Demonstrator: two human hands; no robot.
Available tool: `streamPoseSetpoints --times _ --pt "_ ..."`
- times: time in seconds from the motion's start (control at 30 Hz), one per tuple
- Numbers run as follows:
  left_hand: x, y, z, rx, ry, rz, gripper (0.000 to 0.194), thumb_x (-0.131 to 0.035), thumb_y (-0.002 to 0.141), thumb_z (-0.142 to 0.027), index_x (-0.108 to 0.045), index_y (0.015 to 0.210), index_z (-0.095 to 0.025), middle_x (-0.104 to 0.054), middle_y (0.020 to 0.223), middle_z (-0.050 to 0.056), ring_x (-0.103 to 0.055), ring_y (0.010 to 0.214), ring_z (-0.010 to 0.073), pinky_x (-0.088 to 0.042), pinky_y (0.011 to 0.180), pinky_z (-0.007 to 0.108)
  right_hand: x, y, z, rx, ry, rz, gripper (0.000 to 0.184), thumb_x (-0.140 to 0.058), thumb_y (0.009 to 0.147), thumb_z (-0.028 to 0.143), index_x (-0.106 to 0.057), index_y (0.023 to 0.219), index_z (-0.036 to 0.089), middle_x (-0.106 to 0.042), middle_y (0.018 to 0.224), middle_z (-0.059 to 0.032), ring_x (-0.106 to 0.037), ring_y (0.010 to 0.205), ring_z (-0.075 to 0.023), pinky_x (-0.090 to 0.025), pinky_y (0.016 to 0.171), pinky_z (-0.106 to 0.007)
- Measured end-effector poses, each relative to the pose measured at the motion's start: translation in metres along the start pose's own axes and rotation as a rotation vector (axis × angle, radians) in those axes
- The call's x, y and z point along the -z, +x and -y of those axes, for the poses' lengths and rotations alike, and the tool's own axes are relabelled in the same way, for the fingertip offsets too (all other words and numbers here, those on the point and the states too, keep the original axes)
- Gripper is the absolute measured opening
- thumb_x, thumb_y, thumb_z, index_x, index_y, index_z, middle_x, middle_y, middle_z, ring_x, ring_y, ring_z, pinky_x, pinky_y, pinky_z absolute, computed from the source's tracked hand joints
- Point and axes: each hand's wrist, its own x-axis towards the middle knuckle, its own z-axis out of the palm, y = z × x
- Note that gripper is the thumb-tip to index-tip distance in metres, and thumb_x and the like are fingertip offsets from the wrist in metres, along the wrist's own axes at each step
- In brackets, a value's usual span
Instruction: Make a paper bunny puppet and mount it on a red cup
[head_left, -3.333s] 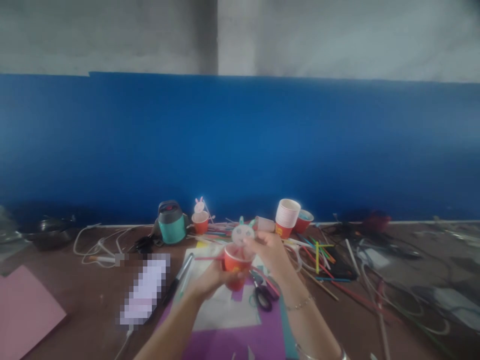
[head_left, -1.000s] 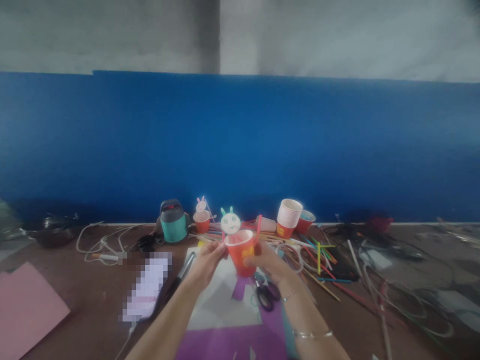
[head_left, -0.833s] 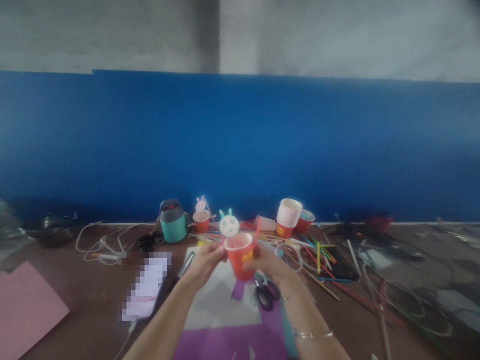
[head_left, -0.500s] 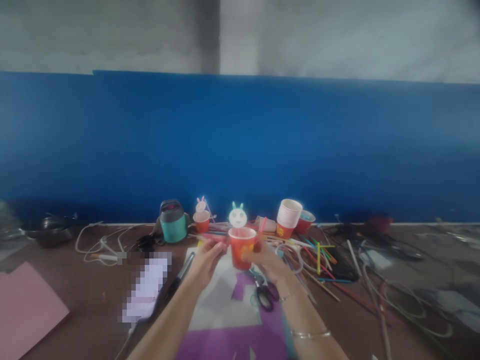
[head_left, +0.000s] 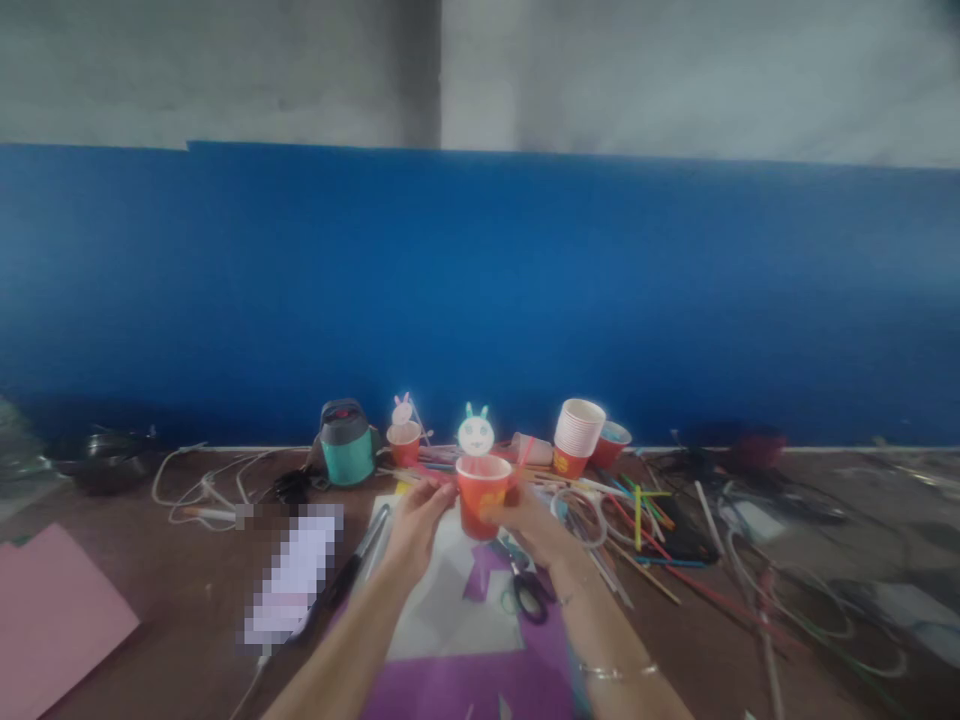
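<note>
Mid-view, a red paper cup with a yellow print is held upright above the table. Above its rim shows a white round face cutout with green ears. My right hand grips the cup from the right, its thumb across the front. A red straw sticks up beside that hand. My left hand is at the cup's left side, fingers drawn together close to the wall. Something pinkish shows at those fingers, too blurred to name. Below lie scissors, white paper and purple paper.
Behind stand a teal flask, a smaller red cup with a pink-eared face and a stack of paper cups. Loose straws and sticks lie right. A phone and pink paper lie left; cables spread on both sides.
Very little differs. My left hand has shifted slightly, and less of the pinkish thing shows at its fingers. The cup and my right hand stay almost in place.
</note>
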Motion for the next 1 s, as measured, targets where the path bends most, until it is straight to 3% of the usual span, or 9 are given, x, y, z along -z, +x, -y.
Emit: streamPoseSetpoints --times 0.13,0.37,0.43,0.57,0.67,0.77,1.0 --pt "0.003 0.0 0.001 -0.007 0.066 0.046 0.031 -0.082 0.063 -0.041 -0.068 0.069 -0.015 -0.061 0.065 0.0 -0.05 0.064 0.0106 -0.04 0.065 0.022 0.002 -0.001 0.0 -0.039 -0.002 0.036 0.053 -0.079 0.062 0.025 -0.064 0.112 0.021 -0.071 0.099 -0.0053 -0.063 0.097 -0.0246 -0.047 0.084 -0.037" --pt "0.019 -0.001 -0.017 0.061 0.357 0.427 0.031 -0.071 0.075 -0.045 -0.067 0.069 -0.014 -0.057 0.067 0.002 -0.047 0.067 0.0133 -0.037 0.066 0.026 0.006 -0.011 0.014 -0.137 -0.053 0.161 0.056 -0.082 0.056 0.02 -0.066 0.109 0.02 -0.072 0.097 -0.0057 -0.064 0.092 -0.0245 -0.047 0.079 -0.034" --pt "0.022 0.0 -0.02 0.084 0.402 0.461 0.031 -0.072 0.074 -0.044 -0.067 0.068 -0.014 -0.058 0.067 0.002 -0.047 0.067 0.0131 -0.037 0.066 0.025 0.007 -0.012 0.015 -0.169 -0.066 0.179 0.056 -0.082 0.055 0.02 -0.066 0.108 0.019 -0.072 0.098 -0.006 -0.064 0.092 -0.0246 -0.047 0.08 -0.034" --pt "0.019 0.005 -0.016 0.019 0.381 0.197 0.032 -0.077 0.067 -0.043 -0.066 0.063 -0.014 -0.058 0.062 0.001 -0.047 0.062 0.012 -0.037 0.063 0.024 0.006 -0.007 0.01 -0.125 -0.058 0.068 0.056 -0.083 0.055 0.024 -0.066 0.108 0.02 -0.072 0.097 -0.0061 -0.064 0.094 -0.0258 -0.047 0.083 -0.037" --pt "0.013 0.006 -0.011 -0.033 0.349 0.033 0.029 -0.077 0.066 -0.042 -0.071 0.076 -0.015 -0.064 0.069 0.002 -0.051 0.065 0.0125 -0.04 0.065 0.024 0.002 -0.001 0.004 -0.045 -0.043 -0.029 0.055 -0.084 0.056 0.028 -0.065 0.108 0.022 -0.072 0.095 -0.0053 -0.064 0.094 -0.0258 -0.048 0.085 -0.04" --pt "0.008 0.005 -0.006 -0.037 0.326 -0.015 0.033 -0.076 0.068 -0.043 -0.074 0.086 -0.016 -0.069 0.081 0.005 -0.057 0.073 0.0148 -0.043 0.07 0.025 -0.002 0.003 0.002 -0.003 -0.059 -0.086 0.056 -0.084 0.056 0.029 -0.065 0.108 0.021 -0.073 0.094 -0.0054 -0.065 0.093 -0.0261 -0.047 0.087 -0.041" --pt "0.006 0.004 0.004 -0.061 0.234 -0.032 0.037 -0.076 0.069 -0.043 -0.074 0.091 -0.014 -0.072 0.089 0.009 -0.063 0.084 0.0199 -0.047 0.076 0.028 -0.006 0.004 0.002 0.022 -0.082 -0.118 0.057 -0.085 0.056 0.031 -0.065 0.109 0.021 -0.072 0.1 -0.0068 -0.065 0.096 -0.0272 -0.047 0.09 -0.042"
